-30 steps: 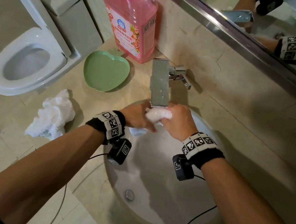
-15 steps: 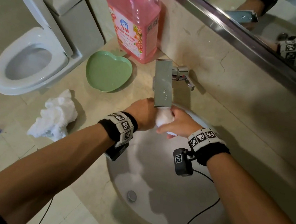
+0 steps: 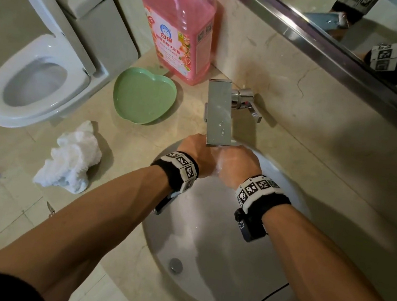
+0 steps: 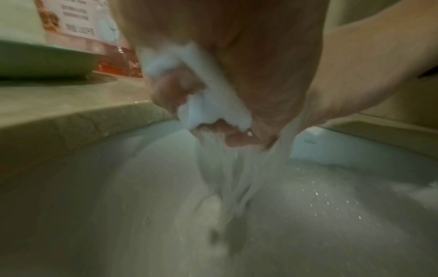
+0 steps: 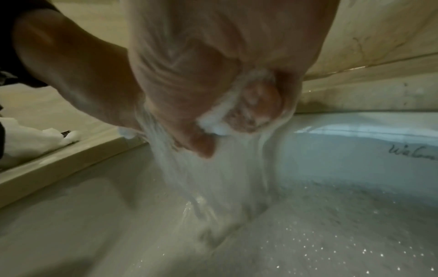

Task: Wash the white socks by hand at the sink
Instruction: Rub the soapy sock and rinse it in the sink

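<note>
From the head view, I had my left hand (image 3: pixel 193 153) and right hand (image 3: pixel 237 165) pressed together under the faucet (image 3: pixel 219 113), over the sink (image 3: pixel 288 179); the sock itself was hidden between them. A second white bundle (image 3: pixel 70 157) lay on the table (image 3: pixel 142 142).

The left wrist view showed fingers curled round the white sock (image 4: pixel 208 97), water streaming off. Blur hid the fabric's edges.

In the right wrist view, that hand also clenched the sock (image 5: pixel 222 120). I judged it soft, soaked, heavy and slippery, best gripped bunched in the fist.
</note>
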The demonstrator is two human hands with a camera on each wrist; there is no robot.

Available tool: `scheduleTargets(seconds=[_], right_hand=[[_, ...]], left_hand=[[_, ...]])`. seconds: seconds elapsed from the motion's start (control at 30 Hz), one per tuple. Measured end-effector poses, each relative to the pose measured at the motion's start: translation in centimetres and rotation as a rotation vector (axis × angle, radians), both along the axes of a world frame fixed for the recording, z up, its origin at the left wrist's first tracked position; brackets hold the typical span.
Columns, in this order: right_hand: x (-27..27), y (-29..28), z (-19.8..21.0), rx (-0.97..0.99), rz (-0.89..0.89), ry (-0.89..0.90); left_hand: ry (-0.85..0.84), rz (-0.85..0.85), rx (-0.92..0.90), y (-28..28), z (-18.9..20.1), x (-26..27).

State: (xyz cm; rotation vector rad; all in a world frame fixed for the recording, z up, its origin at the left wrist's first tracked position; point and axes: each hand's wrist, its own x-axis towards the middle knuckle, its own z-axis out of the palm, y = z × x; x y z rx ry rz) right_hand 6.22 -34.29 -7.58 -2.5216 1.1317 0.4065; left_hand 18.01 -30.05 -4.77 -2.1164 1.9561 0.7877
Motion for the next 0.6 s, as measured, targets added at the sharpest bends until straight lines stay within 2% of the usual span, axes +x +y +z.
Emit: scheduleTargets(seconds=[0.17,0.23,0.3,0.37,0.43,0.5,0.6], right_hand=[[-0.8,-0.5,0.4,0.104,-0.014,-0.076],[-1.2,-0.7,0.6,0.164,-0.027,-0.117],[-1.5,-0.8,0.7,0.255,-0.065,-0.172],[-1.4,-0.4,0.9,0.273,-0.059,-0.185],[-1.3,0.1,1.0,0.269,-0.072,-0.232],[-1.4,0.5,1.0,0.307,-0.17,-0.356],[-1.4,1.0,0.7,0.349,-0.323,-0.561]], left_hand=[[0.004,-0.098,0.001,0.3,-0.4,0.5],[0.056,-0.057,0.075,0.7,-0.3,1.1],[0.262,0.095,0.2,1.3,-0.4,2.0],[0.488,0.223,0.252,2.0,-0.5,2.9],[0.54,0.254,0.195,2.7,-1.0,3.6],[0.556,0.276,0.043,3.6,-1.4,3.9],[0.753,0.433,-0.116,4.9,-1.7,4.2]])
